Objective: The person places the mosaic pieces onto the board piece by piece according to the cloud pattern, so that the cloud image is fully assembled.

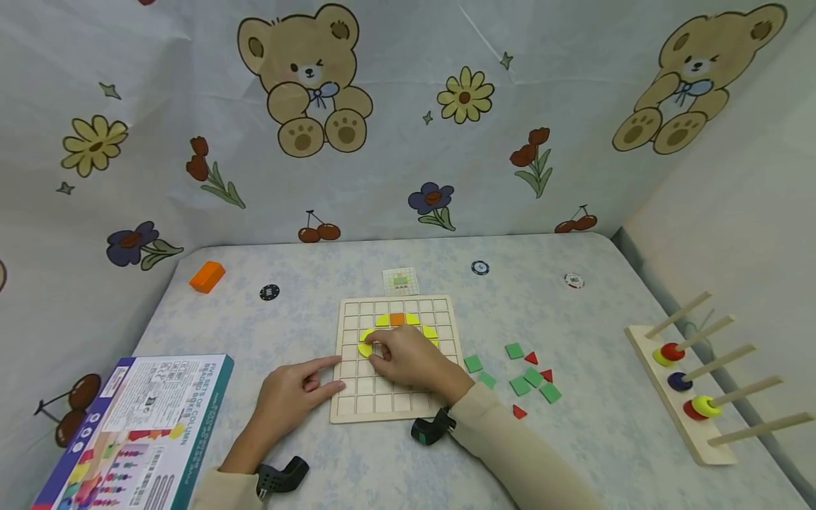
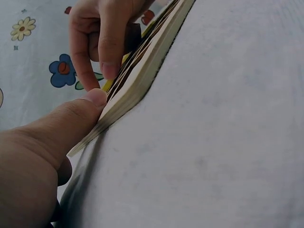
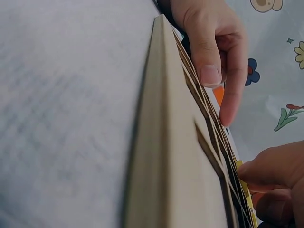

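Note:
A square wooden grid board (image 1: 357, 404) lies in front of me. Yellow rounded pieces (image 1: 430, 332) and an orange square (image 1: 397, 319) form an arc in its upper cells. My right hand (image 1: 411, 358) reaches over the board, thumb and index fingertips pinching a yellow quarter-round piece (image 1: 364, 350) at the arc's left end. In the right wrist view a fingertip meets the yellow edge (image 3: 240, 167). My left hand (image 1: 290, 393) has its index finger and thumb stretched to the board's left edge; the left thumb (image 2: 71, 118) rests at the rim in the left wrist view.
Several green squares (image 1: 519, 386) and red triangles (image 1: 519, 411) lie right of the board. A small pattern card (image 1: 411, 273) sits behind it. A peg stand (image 1: 676, 404) with rings is far right, a printed box (image 1: 166, 397) left, an orange block (image 1: 207, 277) back left.

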`<state>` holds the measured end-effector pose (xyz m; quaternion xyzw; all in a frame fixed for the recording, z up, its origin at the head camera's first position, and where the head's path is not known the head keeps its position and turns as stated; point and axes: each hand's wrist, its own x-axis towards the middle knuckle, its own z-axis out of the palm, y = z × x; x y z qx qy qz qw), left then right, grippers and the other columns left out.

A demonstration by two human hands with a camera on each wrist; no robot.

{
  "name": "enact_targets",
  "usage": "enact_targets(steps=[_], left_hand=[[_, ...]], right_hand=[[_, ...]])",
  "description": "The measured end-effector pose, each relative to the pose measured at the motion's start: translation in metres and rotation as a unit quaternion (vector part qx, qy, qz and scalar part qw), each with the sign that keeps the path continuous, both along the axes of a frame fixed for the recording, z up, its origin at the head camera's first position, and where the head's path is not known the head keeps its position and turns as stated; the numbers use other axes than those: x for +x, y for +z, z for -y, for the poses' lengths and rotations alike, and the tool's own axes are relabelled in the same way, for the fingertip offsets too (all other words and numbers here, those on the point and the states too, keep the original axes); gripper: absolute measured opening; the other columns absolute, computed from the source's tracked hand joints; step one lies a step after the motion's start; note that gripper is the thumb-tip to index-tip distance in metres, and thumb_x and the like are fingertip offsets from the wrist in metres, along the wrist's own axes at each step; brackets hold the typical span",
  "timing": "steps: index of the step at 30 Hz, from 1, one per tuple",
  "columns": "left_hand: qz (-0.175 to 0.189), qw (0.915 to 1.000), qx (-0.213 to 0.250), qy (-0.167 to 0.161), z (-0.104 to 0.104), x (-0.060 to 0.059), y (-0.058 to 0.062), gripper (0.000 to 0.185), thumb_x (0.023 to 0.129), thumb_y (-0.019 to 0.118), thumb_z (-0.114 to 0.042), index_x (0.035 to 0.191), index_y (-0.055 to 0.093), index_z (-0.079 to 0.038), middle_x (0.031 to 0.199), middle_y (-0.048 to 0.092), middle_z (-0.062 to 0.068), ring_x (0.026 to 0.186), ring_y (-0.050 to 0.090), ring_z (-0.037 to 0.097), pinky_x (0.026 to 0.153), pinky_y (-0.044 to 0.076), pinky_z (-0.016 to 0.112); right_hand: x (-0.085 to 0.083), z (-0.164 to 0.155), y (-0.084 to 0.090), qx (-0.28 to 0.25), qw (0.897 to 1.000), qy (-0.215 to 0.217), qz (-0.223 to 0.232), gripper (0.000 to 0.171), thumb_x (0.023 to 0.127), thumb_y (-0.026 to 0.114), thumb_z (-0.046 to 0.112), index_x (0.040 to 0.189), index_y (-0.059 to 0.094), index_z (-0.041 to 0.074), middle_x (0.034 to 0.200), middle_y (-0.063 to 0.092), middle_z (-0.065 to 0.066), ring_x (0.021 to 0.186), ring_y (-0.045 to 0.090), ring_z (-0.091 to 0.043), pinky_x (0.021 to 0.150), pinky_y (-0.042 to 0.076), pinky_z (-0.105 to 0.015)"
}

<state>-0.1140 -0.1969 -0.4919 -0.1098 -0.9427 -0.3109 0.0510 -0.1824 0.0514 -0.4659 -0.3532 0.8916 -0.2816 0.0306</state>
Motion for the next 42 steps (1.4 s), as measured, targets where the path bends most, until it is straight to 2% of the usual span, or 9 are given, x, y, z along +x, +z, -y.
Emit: enact_targets(steps=[7,14,19,27,31,35,39,42], left_hand=[[0.002,1.0000,-0.005,0.002,0.001,-0.001,-0.001,0.041,0.084,0.081,-0.052,0.119,0.076,-0.033,0.055,0.036,-0.018,0.050,0.029,0.002,0.054,0.030,0.025],[-0.005,1.0000,-0.002,0.001,0.000,-0.001,-0.001,0.042,0.083,0.081,-0.053,0.120,0.076,-0.033,0.055,0.036,-0.018,0.050,0.029,0.002,0.053,0.030,0.025],[0.010,0.9999,0.001,0.009,-0.001,0.000,0.000,0.043,0.083,0.082,-0.051,0.121,0.076,-0.032,0.055,0.037,-0.016,0.050,0.030,0.003,0.054,0.030,0.026],[0.022,0.9997,0.004,0.014,-0.004,0.001,0.001,0.043,0.082,0.082,-0.053,0.120,0.076,-0.032,0.055,0.037,-0.015,0.050,0.030,0.004,0.054,0.028,0.026],[0.018,0.9997,0.005,0.014,-0.003,0.001,0.000,0.042,0.082,0.082,-0.053,0.119,0.076,-0.033,0.055,0.037,-0.015,0.050,0.029,0.004,0.053,0.028,0.026],[0.011,0.9999,0.004,0.009,-0.001,0.000,-0.001,0.043,0.082,0.081,-0.054,0.119,0.076,-0.033,0.055,0.036,-0.016,0.049,0.028,0.003,0.053,0.028,0.025],[0.009,0.9999,0.002,0.010,-0.002,0.000,-0.001,0.043,0.083,0.081,-0.054,0.120,0.076,-0.034,0.055,0.036,-0.016,0.049,0.028,0.003,0.053,0.028,0.025],[0.016,0.9998,0.001,0.012,-0.004,0.000,-0.002,0.042,0.082,0.081,-0.054,0.119,0.075,-0.035,0.055,0.036,-0.016,0.049,0.028,0.004,0.053,0.027,0.025]], right_hand=[[0.001,0.000,0.001,-0.001,1.000,-0.002,-0.013,0.022,0.098,0.068,0.020,0.117,0.075,0.012,0.059,0.049,0.012,0.048,0.043,-0.003,0.049,0.034,-0.020],[0.001,-0.002,0.004,-0.002,1.000,0.000,-0.016,0.014,0.098,0.067,0.015,0.107,0.077,0.015,0.066,0.055,0.013,0.053,0.044,-0.003,0.053,0.038,-0.019],[-0.001,-0.012,0.021,0.010,1.000,-0.004,-0.011,0.012,0.097,0.068,0.015,0.104,0.078,0.016,0.067,0.056,0.012,0.055,0.045,-0.004,0.056,0.040,-0.022],[-0.001,-0.064,0.057,-0.013,0.997,-0.067,-0.034,0.016,0.096,0.073,0.018,0.111,0.077,0.014,0.063,0.051,0.011,0.054,0.042,-0.006,0.054,0.038,-0.024],[0.003,-0.098,0.065,0.009,0.996,-0.085,-0.004,0.022,0.095,0.074,0.018,0.116,0.076,0.012,0.064,0.052,0.010,0.055,0.045,-0.008,0.052,0.039,-0.025],[0.007,-0.126,0.064,0.040,0.992,-0.114,0.044,0.027,0.094,0.077,0.017,0.120,0.076,0.011,0.065,0.054,0.009,0.056,0.046,-0.009,0.052,0.039,-0.026],[0.010,-0.144,0.059,0.078,0.985,-0.122,0.094,0.026,0.091,0.079,0.017,0.116,0.077,0.012,0.062,0.052,0.007,0.055,0.044,-0.009,0.052,0.038,-0.027],[0.012,-0.152,0.055,0.100,0.980,-0.123,0.116,0.018,0.089,0.081,0.018,0.106,0.079,0.013,0.060,0.051,0.005,0.053,0.042,-0.010,0.052,0.037,-0.029]])
